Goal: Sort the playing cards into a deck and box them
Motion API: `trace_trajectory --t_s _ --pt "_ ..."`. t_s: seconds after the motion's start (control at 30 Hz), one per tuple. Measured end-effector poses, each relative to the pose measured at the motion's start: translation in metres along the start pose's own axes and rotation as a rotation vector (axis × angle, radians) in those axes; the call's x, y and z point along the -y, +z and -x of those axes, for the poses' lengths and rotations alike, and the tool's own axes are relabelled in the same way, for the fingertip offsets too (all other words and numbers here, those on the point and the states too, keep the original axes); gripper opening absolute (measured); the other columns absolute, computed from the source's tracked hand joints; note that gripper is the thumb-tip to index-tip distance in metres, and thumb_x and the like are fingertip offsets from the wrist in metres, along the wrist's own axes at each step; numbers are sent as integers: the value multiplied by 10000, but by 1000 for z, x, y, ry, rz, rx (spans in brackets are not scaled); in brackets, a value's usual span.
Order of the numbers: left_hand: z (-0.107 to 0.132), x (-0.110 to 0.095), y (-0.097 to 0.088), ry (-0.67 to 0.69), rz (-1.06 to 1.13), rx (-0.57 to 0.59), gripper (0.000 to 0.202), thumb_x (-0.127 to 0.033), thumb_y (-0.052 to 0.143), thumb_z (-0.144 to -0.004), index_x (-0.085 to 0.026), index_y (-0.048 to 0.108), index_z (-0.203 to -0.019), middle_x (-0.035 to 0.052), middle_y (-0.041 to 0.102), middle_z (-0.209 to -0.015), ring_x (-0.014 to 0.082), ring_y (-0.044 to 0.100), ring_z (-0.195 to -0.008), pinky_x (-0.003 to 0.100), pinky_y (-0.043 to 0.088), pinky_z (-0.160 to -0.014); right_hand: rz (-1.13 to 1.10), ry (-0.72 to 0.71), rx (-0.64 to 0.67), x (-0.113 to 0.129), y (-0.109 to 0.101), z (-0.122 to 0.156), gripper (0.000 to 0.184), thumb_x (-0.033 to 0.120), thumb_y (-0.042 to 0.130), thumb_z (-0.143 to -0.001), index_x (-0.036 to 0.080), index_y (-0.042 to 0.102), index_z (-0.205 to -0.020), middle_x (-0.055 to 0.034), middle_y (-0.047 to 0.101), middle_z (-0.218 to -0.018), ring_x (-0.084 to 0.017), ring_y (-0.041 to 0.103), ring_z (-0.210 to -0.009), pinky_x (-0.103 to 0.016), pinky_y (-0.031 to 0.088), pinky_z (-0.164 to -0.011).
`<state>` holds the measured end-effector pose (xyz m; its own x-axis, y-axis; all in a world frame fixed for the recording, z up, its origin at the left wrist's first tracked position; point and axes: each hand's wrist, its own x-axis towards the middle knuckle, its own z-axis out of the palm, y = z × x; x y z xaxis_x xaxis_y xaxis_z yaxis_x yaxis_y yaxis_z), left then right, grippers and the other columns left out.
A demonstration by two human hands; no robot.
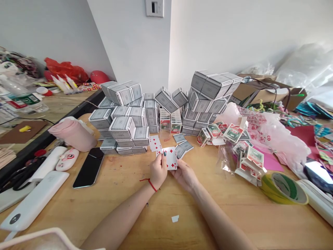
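Note:
Both hands hold one playing card (171, 158), a four of diamonds turned face up, over the middle of the wooden table. My left hand (158, 170) pinches its left side, the thumb lying on the face. At the lower right edge, my right hand (186, 175) grips the same card. Just beyond it lie a face-up red card (154, 142) and several face-down cards (184, 148) with grey patterned backs. Grey-patterned blocks built of cards are stacked at the left (122, 128) and right (204, 100), and two more lean together between them.
Opened card boxes (234, 133) lie in a heap at the right, before a crumpled plastic bag (283, 139). A roll of yellow tape (284, 187) is nearer. At left are a black phone (88, 168), a white power bank (36, 199) and a rolled pink cloth (74, 133).

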<state>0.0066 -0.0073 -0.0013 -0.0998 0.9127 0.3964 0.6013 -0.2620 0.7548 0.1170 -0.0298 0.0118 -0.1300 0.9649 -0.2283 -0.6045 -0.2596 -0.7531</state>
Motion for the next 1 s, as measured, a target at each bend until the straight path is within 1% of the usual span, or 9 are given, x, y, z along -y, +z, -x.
trace_trajectory --t_s 0.13,0.27,0.37,0.5,0.57,0.67,0.8,0.9,1.0 --pt "2 -3 -1 -5 25 20 333 -338 316 -868 -184 430 -596 -12 451 -476 89 396 -430 209 266 -454 123 -39 -7 0 1 2 316 470 596 -713 186 617 -851 -57 665 -791 -190 614 -722 -287 482 -582" --pt "5 -5 0 -17 54 43 344 -368 307 -866 -188 412 -593 -18 409 -462 90 369 -422 219 255 -451 358 -121 -99 -2 -2 1 389 533 533 -731 166 623 -825 -39 629 -636 -175 578 -595 -268 451 -513" --pt "7 -8 0 -34 108 99 365 -403 310 -863 -190 382 -576 -27 367 -452 87 341 -419 226 241 -449 489 -211 -190 -4 -6 0 413 543 507 -741 144 609 -763 -28 604 -599 -145 535 -539 -251 438 -514" --pt "1 -8 -1 -112 279 214 402 -449 339 -846 -183 347 -545 -39 337 -462 78 312 -436 218 242 -442 665 -306 -307 -5 -10 1 418 544 482 -753 146 559 -652 -15 556 -547 -111 456 -477 -214 375 -448" --pt "-4 -7 -2 -167 411 256 408 -467 385 -822 -176 351 -538 -38 366 -491 74 338 -465 205 278 -455 741 -325 -333 -5 -10 2 416 542 462 -766 154 542 -638 3 509 -507 -101 411 -444 -206 337 -414" --pt "-10 -6 -3 -291 640 355 385 -483 486 -758 -162 412 -558 -35 433 -527 70 390 -487 197 335 -477 792 -318 -296 -6 -9 3 391 519 433 -791 159 550 -693 23 461 -499 -98 385 -427 -207 322 -404" --pt "-11 -10 -4 -519 874 507 329 -429 662 -622 -123 569 -702 -8 553 -572 97 502 -513 216 405 -498 836 -328 -213 -10 -7 5 321 444 407 -825 163 545 -752 18 460 -555 -104 409 -465 -208 335 -433" --pt "-10 -13 -5 -616 967 504 362 -378 718 -563 -104 620 -779 23 617 -624 129 566 -557 236 441 -530 890 -375 -184 -12 -6 5 270 392 402 -834 169 533 -755 12 463 -583 -106 406 -487 -209 335 -448" --pt "-11 -15 -6 -699 1053 474 356 -352 720 -560 -97 628 -790 35 632 -623 136 577 -539 238 445 -518 898 -408 -120 -11 -4 6 224 352 403 -836 177 534 -787 -17 521 -657 -128 472 -554 -222 393 -510"
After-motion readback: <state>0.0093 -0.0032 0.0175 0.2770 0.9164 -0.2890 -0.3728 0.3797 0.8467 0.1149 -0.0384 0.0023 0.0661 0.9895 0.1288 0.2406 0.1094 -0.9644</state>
